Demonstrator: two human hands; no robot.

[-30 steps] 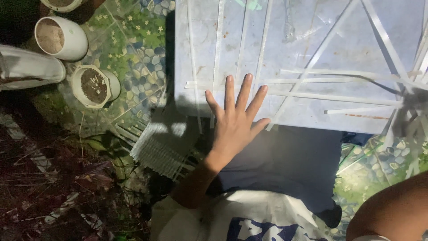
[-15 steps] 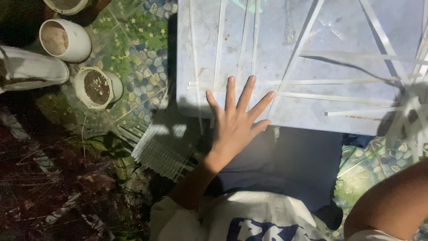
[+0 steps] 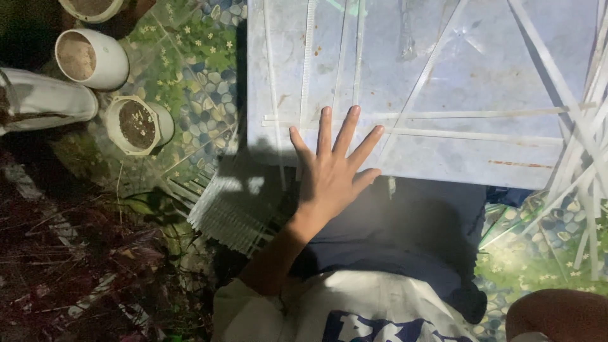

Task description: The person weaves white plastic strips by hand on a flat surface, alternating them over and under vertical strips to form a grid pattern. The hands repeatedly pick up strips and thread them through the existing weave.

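Observation:
My left hand lies flat with fingers spread on the near edge of a pale blue-grey board. Its fingertips press on thin white strips: upright ones crossed by two horizontal ones. A long diagonal strip runs from the board's top towards my fingers. More loose strips fan over the board's right edge. My right hand is out of view; only a bit of arm shows at the bottom right.
Two white pots of soil and a white tube-like object stand at the left on a floral pebble-pattern mat. A fringe of short white strips lies beside my left wrist. Dark soil and twigs fill the lower left.
The long diagonal strip has swung across the board. My right arm has dropped lower and mostly out of the picture. My left hand stays pressed flat in place.

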